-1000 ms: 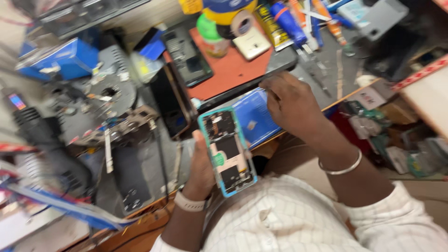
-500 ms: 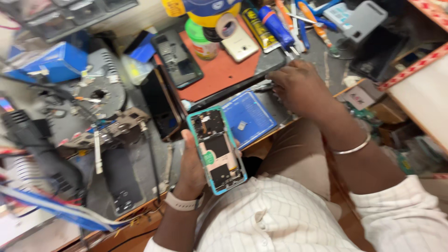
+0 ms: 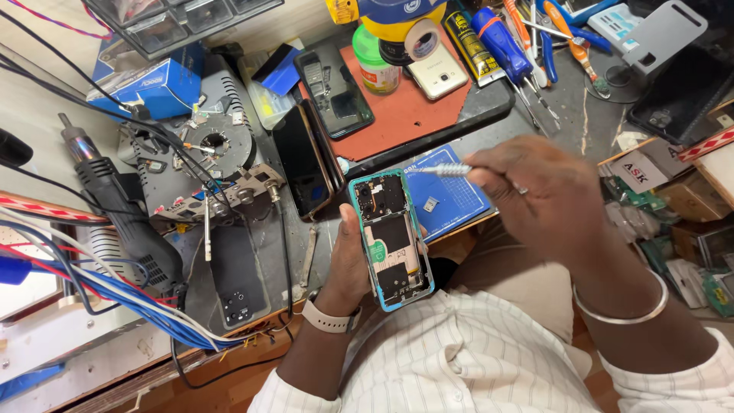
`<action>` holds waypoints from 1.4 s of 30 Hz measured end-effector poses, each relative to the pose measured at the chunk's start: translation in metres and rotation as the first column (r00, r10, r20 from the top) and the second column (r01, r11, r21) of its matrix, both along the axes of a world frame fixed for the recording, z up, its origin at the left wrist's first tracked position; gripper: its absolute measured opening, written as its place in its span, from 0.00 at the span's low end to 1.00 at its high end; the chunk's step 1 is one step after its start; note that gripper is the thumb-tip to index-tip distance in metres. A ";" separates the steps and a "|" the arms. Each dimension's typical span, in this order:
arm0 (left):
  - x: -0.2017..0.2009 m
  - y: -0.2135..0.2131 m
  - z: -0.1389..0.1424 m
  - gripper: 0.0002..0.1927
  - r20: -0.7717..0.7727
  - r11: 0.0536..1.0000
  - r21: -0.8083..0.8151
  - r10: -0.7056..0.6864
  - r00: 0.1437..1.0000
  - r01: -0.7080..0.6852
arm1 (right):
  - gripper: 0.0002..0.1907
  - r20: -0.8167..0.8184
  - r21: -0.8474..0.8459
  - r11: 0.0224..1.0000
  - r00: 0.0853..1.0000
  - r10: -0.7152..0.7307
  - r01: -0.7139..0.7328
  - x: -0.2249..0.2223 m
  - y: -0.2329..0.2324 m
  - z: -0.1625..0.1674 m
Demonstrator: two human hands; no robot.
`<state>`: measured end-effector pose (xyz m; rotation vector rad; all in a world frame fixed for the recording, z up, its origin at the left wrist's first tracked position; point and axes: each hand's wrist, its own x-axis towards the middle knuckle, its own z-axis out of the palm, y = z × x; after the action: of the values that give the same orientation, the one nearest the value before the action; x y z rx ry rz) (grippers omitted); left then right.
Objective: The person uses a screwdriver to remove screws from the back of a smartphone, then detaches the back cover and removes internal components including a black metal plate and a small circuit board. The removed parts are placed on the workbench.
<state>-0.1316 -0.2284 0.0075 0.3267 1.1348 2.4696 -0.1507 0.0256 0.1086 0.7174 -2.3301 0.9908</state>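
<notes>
Head view — left hand [image 3: 348,264] fingers clamped on opened phone [image 3: 391,239] (circuitry exposed), right hand [image 3: 535,195] fingers pinching metal tool [image 3: 447,170].

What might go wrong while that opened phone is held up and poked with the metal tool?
The opened phone rests only in the left hand, off the bench, so it may slip and drop. The metal tool in the right hand points near the bare circuit boards and might scratch them. The cluttered bench may swallow loose parts.
</notes>
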 end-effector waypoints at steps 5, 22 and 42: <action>0.000 0.002 0.003 0.42 0.040 1.000 0.030 -0.007 0.999 0.006 | 0.06 -0.035 0.003 1.000 0.999 0.027 -0.027 -0.001 -0.018 0.010; 0.001 0.004 0.015 0.47 -0.144 0.937 -0.333 0.062 0.988 -0.108 | 0.12 -0.005 0.144 0.985 0.996 0.091 -0.089 -0.005 -0.032 0.022; -0.004 0.005 0.005 0.44 -0.036 0.982 -0.152 0.106 0.994 -0.111 | 0.16 0.203 0.215 0.977 0.978 -0.040 -0.004 -0.006 -0.043 0.030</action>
<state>-0.1351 -0.2234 0.0122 0.2606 1.3800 2.4571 -0.1567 -0.0179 0.1389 0.7023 -2.6498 0.8481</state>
